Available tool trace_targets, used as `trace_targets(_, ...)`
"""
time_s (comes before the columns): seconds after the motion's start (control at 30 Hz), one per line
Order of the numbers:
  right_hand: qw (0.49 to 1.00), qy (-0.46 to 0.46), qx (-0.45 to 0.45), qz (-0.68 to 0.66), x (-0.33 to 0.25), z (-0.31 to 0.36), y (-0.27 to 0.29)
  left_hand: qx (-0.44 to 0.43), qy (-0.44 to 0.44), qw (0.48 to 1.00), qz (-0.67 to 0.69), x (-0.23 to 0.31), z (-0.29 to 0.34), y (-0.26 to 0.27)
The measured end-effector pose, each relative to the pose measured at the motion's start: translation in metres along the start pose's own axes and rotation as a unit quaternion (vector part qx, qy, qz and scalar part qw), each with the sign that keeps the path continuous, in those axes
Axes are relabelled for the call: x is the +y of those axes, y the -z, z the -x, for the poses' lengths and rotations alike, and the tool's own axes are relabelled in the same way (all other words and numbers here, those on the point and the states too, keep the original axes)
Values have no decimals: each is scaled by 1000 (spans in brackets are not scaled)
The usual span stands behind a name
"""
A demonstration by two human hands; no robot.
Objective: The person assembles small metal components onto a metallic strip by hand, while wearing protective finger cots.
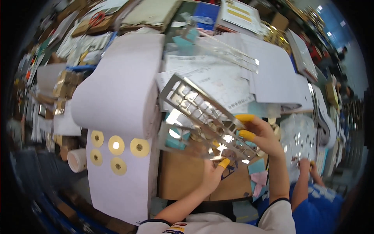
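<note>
A shiny metal plate with rows of square cut-outs (212, 100) is tilted over the bench in front of me. My right hand (267, 138), with yellow finger covers, is closed on its right end. My left hand (212, 177), with a yellow cover on the thumb, is closed at the lower edge of the metalwork. A thinner metal frame (165, 148), blurred, slants below the plate and runs toward this hand. Whether the frame and plate are joined, I cannot tell. The left fingers are partly hidden behind the metal. Brown cardboard (181, 177) lies beneath.
To the left, a long white sheet (119, 78) curves down, with several round gold stickers (140, 147) on its lower part. A white cup-like roll (77, 160) stands beside it. Printed papers (210, 80) lie behind the plate. At right, a co-worker's hand (305, 165) is near clear plastic (298, 136).
</note>
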State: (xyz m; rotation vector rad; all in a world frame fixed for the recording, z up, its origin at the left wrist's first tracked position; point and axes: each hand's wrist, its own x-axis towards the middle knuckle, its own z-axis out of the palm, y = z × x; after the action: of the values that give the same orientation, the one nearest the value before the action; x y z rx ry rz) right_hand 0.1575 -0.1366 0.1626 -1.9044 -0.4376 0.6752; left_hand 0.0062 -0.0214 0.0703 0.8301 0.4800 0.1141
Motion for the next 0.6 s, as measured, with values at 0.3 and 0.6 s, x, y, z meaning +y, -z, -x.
trace_targets(0.3,915,172,293,215,7,56,-40,0,-65,997,-35,43,-43,-28)
trace_targets(0.6,842,-161,457,235,162,156,12,31,-205,873,-441,113,-160,25)
